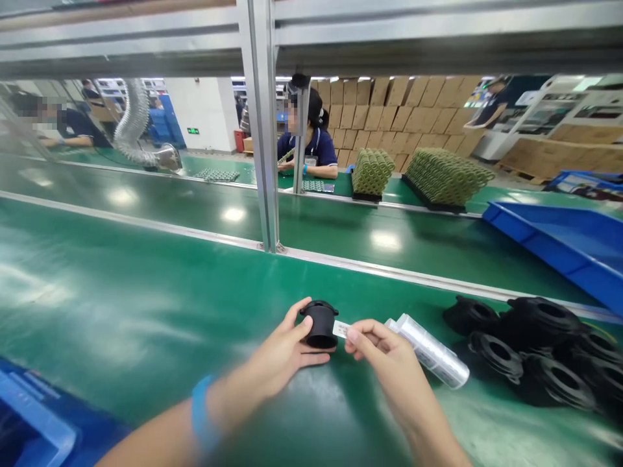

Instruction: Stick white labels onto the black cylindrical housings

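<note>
Near the middle of the green table, my left hand (292,347) holds a black cylindrical part (321,324), thumb on its near side and fingers around and under it. The part has a flanged rim at the top and an opening facing me. My right hand (377,344) pinches a small white label (341,329) with faint print. The label's left end meets the right side of the black part; whether it is stuck there I cannot tell. Just beyond my right hand lie rolls of shiny clear-silver material (433,353).
Several black flanged parts (549,376) are heaped at the right. A blue tray (564,240) stands behind them, and a blue bin (39,415) sits at lower left. A metal post (263,130) rises ahead. Across the conveyor, a person (316,143) works beside stacked green parts (372,172).
</note>
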The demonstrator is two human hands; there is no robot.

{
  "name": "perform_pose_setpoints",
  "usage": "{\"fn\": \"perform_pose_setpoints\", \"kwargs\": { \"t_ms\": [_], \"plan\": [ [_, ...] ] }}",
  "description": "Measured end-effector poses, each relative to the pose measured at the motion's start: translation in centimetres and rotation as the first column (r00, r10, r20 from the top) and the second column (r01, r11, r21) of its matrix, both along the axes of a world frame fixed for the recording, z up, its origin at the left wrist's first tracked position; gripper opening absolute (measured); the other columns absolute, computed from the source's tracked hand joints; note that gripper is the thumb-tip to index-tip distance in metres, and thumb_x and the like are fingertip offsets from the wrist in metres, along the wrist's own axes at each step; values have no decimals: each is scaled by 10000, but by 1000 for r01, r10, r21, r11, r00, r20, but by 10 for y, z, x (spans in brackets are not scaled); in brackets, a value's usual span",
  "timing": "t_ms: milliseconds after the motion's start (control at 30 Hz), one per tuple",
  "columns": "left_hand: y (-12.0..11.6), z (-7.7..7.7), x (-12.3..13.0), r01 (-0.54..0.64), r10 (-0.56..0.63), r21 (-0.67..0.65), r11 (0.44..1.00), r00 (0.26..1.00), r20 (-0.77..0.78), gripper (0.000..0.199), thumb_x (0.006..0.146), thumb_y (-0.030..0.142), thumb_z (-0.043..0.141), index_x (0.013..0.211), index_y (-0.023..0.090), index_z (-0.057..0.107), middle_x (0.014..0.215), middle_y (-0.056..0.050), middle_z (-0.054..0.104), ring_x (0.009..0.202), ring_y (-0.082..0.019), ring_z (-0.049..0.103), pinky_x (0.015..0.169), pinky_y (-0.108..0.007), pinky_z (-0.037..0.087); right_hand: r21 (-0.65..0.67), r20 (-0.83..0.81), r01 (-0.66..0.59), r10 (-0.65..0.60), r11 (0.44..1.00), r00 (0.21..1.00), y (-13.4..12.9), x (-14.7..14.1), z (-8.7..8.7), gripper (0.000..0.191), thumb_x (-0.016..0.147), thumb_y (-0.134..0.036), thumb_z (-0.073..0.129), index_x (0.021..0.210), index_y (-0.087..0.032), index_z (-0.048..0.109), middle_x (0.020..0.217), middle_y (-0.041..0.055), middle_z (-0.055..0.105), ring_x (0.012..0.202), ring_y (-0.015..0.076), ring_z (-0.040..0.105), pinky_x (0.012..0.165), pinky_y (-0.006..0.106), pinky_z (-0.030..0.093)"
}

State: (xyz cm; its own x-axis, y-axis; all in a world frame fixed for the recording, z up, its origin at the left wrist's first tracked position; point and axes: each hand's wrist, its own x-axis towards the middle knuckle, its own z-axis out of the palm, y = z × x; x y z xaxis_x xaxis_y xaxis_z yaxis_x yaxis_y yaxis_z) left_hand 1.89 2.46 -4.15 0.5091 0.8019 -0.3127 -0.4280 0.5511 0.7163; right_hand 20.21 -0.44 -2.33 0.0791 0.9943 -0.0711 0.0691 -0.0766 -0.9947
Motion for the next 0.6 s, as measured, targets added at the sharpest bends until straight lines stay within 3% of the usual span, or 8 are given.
{"fn": "perform_pose_setpoints", "kwargs": {
  "t_ms": [100, 267, 467, 600],
  "plan": [
    [-1, 3, 0, -21, 20, 29, 999, 999, 42, 504, 947, 341, 551, 1399, 332, 328, 1310, -114, 568, 1091, -264, 623, 981, -507, 455, -59, -46, -45, 43, 997, 998, 0, -2, 1, 321, 788, -497, 735, 751, -184, 676, 711, 39, 664, 671, 174, 560, 629, 265, 446],
    [-2, 2, 2, -44, 41, 38, 998, 996, 81, 421, 959, 288, 526, 1353, 272, 378, 1340, -126, 533, 1134, -246, 586, 996, -458, 456, -96, -62, -66, 60, 993, 996, 0, -4, 0, 319, 799, -489, 726, 746, -180, 665, 693, 27, 642, 646, 156, 528, 603, 253, 408],
    [0, 2, -1, 59, -59, -3, 998, 995, -87, 463, 963, 430, 488, 1380, 267, 370, 1121, -159, 659, 929, -295, 695, 791, -422, 518, -118, -68, -38, 30, 992, 997, 0, -5, -1, 280, 810, -453, 720, 761, -183, 670, 703, 22, 634, 631, 144, 504, 577, 238, 378],
    [2, 1, -1, 58, -57, 12, 998, 991, -117, 476, 959, 450, 490, 1382, 273, 364, 1115, -156, 666, 910, -290, 707, 830, -435, 503, -100, -76, -11, 4, 995, 997, 0, -4, -2, 302, 786, -471, 736, 766, -176, 673, 704, 32, 634, 629, 151, 497, 571, 246, 375]
  ]
}}
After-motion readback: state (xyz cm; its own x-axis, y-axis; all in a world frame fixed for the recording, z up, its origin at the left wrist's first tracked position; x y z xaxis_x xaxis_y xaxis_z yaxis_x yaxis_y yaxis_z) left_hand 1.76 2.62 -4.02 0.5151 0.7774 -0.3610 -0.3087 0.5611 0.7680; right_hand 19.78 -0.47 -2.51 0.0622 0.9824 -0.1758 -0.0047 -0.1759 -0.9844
